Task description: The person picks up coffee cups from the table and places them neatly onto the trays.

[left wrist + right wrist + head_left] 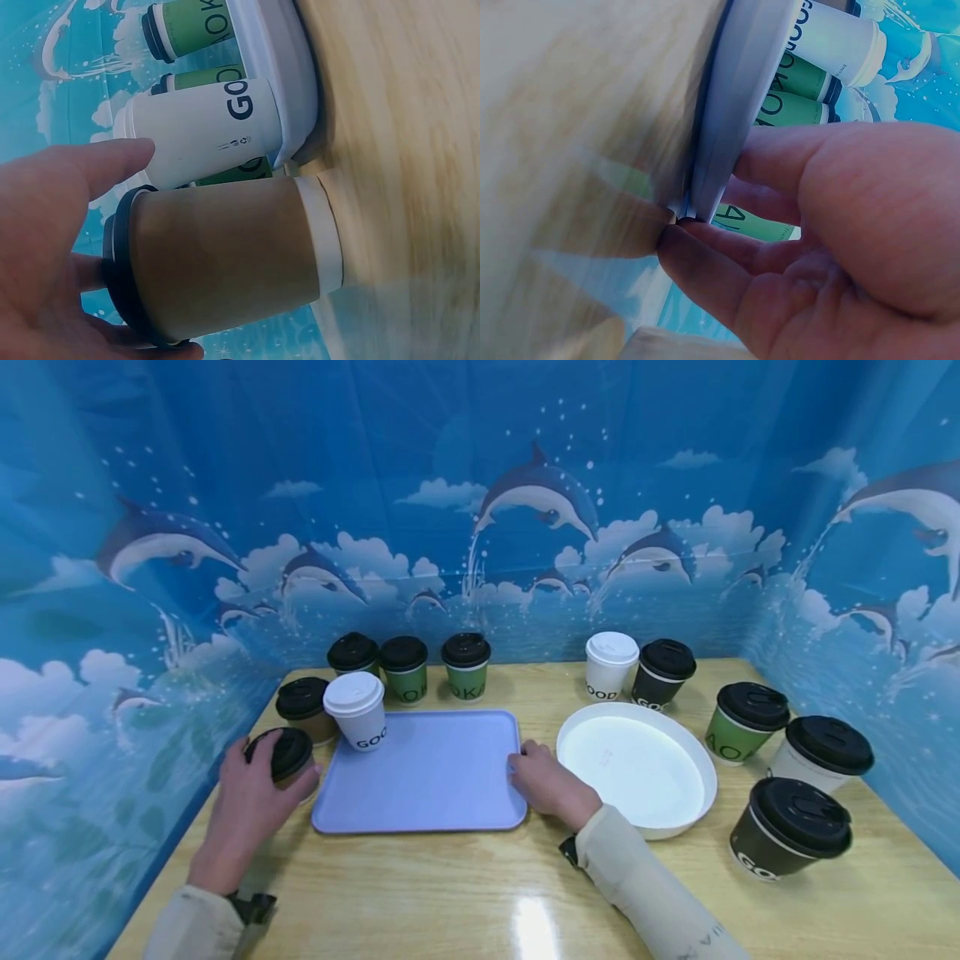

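Observation:
A brown paper cup with a black lid [225, 259] stands at the left of the table. My left hand [255, 785] reaches over it, fingers around the far side of the lid, while the thumb [124, 166] stands out straight, apart from the cup. My right hand [551, 782] pinches the right edge of a lavender tray [427, 777], its thumb on the upper side and fingertips [679, 244] at the underside. A white cup with a white lid [356, 710] stands upright on the tray's far left corner.
Another brown cup [306, 708] stands behind the left hand, and several green cups [467, 677] line the back. A round white tray [637, 768] lies right of the right hand. Further cups, such as a black one [783, 835], stand around it. Dolphin-print curtains [450, 527] enclose the table.

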Available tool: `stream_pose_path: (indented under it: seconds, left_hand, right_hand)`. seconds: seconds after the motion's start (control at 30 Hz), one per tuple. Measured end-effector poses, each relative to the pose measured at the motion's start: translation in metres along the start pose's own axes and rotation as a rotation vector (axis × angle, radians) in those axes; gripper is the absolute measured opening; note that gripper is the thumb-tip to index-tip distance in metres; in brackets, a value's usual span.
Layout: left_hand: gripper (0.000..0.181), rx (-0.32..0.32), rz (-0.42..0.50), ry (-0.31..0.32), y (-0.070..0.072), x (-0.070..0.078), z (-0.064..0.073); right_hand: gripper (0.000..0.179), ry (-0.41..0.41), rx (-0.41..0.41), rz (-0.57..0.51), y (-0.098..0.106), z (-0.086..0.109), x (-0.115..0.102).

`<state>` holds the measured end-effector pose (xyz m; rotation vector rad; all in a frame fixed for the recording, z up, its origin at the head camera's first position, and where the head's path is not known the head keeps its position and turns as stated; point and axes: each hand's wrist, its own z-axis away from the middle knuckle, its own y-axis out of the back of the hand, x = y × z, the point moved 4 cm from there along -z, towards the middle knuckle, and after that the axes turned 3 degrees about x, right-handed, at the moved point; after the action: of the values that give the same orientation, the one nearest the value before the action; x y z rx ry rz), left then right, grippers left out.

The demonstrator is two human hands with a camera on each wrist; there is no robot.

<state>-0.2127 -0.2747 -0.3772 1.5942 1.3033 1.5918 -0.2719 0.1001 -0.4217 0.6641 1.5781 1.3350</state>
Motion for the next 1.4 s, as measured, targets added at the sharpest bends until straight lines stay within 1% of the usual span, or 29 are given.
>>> stream_pose_path:
  seconds: [0.23,0.47,0.7,0.9,1.07,1.4]
  left_hand:
    - [0.086,0.017,0.037,-0.008,-0.001,-0.001,0.000]
    - [0.076,0.043,0.059,-0.044,-0.002,-0.002,-0.003]
    - [0.075,0.056,0.058,-0.061,-0.002,-0.001,-0.002]
    - [0.071,0.093,0.064,-0.070,0.001,0.003,0.001]
    - [0.073,0.110,0.071,-0.052,0.004,0.008,0.004]
    - [0.079,0.096,0.072,-0.004,0.010,0.016,0.009]
  right_hand:
    - [0.028,0.010,0.008,0.010,0.003,0.000,-0.001]
    - [0.030,0.004,0.001,0.011,0.001,-0.002,0.001]
    - [0.030,0.005,0.003,0.003,0.000,-0.002,0.001]
    - [0.029,0.005,0.004,0.001,0.000,-0.001,0.000]
    - [0.029,-0.005,-0.007,0.000,-0.001,0.000,0.001]
    - [0.031,-0.020,-0.021,0.000,-0.003,-0.002,0.002]
